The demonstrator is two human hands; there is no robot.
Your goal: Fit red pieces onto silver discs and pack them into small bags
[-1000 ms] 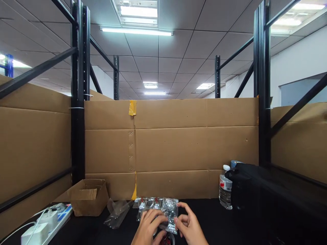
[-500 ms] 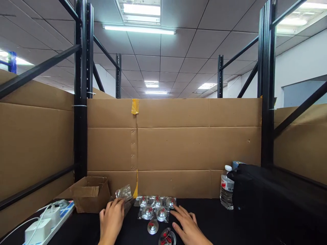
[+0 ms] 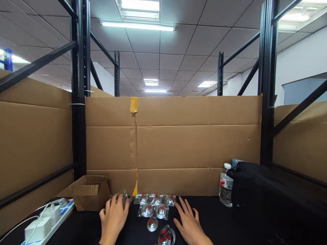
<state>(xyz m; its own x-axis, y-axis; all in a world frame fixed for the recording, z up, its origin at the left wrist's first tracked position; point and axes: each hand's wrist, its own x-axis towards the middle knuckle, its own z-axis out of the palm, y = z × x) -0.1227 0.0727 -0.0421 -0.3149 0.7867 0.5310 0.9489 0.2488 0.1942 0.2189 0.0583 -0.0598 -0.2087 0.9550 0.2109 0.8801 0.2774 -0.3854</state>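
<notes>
Nearest pile: overlapping round shiny discs with red marks (image 3: 165,236), lying just left of the right hand (image 3: 189,221).
Right hand: fingers are spread apart, palm downward.
Left hand (image 3: 114,216): fingers slightly apart, over a crumpled clear plastic bag (image 3: 124,193); whether they clamp it, I cannot tell.
Single round silver disc (image 3: 152,224): behind the pile, between both hands.
Wrapped group: five silver discs in clear plastic (image 3: 147,210), farther, near the right fingertips.

Black tabletop (image 3: 212,217). Cardboard panel (image 3: 173,146), creased, standing along back edge; yellow tape (image 3: 134,104) at panel's top. Dark metal posts (image 3: 78,143) near both back corners. Overhead, gray tiled ceiling (image 3: 172,63), lit tube light (image 3: 138,26); white wall (image 3: 301,58) beyond right edge.
</notes>
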